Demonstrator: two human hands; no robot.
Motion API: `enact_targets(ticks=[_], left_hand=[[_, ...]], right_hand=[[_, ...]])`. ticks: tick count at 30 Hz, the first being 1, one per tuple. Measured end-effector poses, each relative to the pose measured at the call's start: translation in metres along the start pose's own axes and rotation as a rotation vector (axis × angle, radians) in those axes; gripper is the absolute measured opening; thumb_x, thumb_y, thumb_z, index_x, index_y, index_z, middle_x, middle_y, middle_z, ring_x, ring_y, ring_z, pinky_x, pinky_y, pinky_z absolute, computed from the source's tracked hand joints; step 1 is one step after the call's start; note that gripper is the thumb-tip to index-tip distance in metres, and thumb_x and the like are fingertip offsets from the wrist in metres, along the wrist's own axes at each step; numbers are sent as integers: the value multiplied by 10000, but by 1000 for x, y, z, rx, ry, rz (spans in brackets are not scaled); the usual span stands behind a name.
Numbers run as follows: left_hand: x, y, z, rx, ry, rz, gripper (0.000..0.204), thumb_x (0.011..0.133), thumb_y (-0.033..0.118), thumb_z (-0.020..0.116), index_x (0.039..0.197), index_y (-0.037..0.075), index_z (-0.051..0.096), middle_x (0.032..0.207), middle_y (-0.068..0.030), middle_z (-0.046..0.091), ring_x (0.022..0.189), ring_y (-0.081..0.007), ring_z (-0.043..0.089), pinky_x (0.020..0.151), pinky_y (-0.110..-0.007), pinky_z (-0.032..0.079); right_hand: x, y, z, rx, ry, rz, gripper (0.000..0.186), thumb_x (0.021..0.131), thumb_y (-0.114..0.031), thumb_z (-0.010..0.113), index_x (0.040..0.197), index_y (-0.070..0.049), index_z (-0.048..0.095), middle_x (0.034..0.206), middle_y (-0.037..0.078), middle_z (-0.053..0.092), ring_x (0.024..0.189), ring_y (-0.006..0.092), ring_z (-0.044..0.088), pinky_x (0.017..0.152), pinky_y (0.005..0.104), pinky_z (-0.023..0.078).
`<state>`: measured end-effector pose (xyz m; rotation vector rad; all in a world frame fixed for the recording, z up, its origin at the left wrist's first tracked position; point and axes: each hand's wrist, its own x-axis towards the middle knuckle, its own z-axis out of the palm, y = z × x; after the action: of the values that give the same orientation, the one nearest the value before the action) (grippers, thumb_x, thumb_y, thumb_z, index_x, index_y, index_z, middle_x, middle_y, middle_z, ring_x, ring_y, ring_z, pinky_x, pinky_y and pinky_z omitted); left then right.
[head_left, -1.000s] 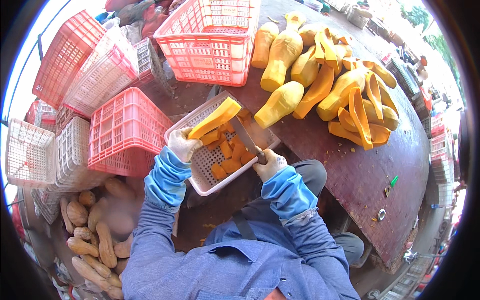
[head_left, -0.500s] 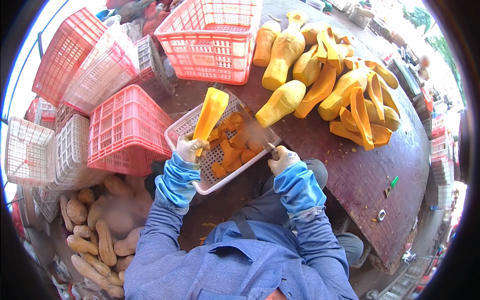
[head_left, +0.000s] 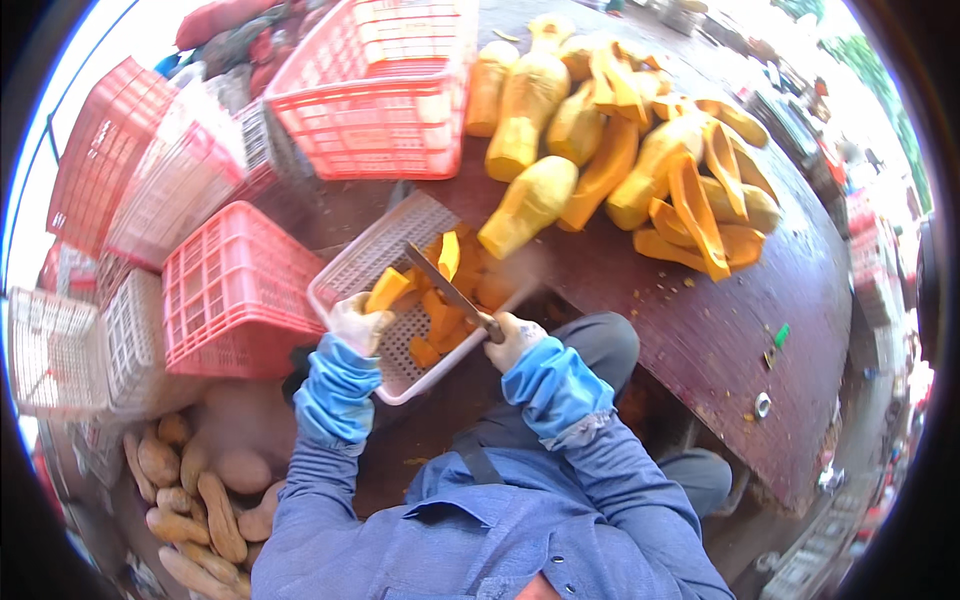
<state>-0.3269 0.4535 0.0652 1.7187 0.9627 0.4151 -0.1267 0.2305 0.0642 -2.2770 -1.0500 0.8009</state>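
Note:
My gloved left hand (head_left: pixel 360 322) is closed round a short piece of peeled orange squash (head_left: pixel 388 288) over the left side of a pale plastic basket (head_left: pixel 330 268). In my gloved right hand (head_left: pixel 513 340) is the handle of a knife (head_left: pixel 445 280), its blade slanting up and left across the basket. Just beyond the blade is a separate squash chunk (head_left: pixel 449 256); whether it rests on the others I cannot tell. Several cut chunks (head_left: pixel 440 315) lie on the basket's perforated bottom. Blue sleeve covers reach both wrists.
Peeled squashes, some halved, are heaped on the dark red table (head_left: pixel 680 330) at right. A large pink crate (head_left: pixel 370 120) stands beyond the basket, another pink crate (head_left: pixel 235 290) to its left. Unpeeled squashes (head_left: pixel 215 500) lie at lower left. A metal ring (head_left: pixel 762 405) sits on the table.
The long squash piece in my left hand is now much shorter. My right hand has brought the knife left over the basket, and a chunk is apart beside the blade. The view has shifted.

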Motion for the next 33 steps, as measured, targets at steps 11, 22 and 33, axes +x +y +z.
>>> enact_targets(ticks=[11,22,33], left_hand=[[66,85,117,149,-29,273,486,791,139,736,1233,-52,668,1072,-164,738,933,-225,715,857,-329,567],[206,150,371,1455,-168,565,539,1007,286,450,1481,29,472,1516,-175,501,1521,-404,273,1214,-637,107],[187,200,371,1506,-397,765,278,958,281,576,1147,109,685,1161,-148,650,1143,-335,616,1054,-551,393]], right_hand=[[-31,29,-33,1378,558,86,197,852,-79,785,957,-29,626,732,19,627,569,134,601,527,283,494],[-43,63,-40,1711,520,54,200,877,-63,775,1024,-13,649,823,30,665,685,110,624,621,262,526],[-44,66,-57,1815,444,116,252,861,-39,782,1063,7,637,848,46,681,680,119,638,595,275,544]])
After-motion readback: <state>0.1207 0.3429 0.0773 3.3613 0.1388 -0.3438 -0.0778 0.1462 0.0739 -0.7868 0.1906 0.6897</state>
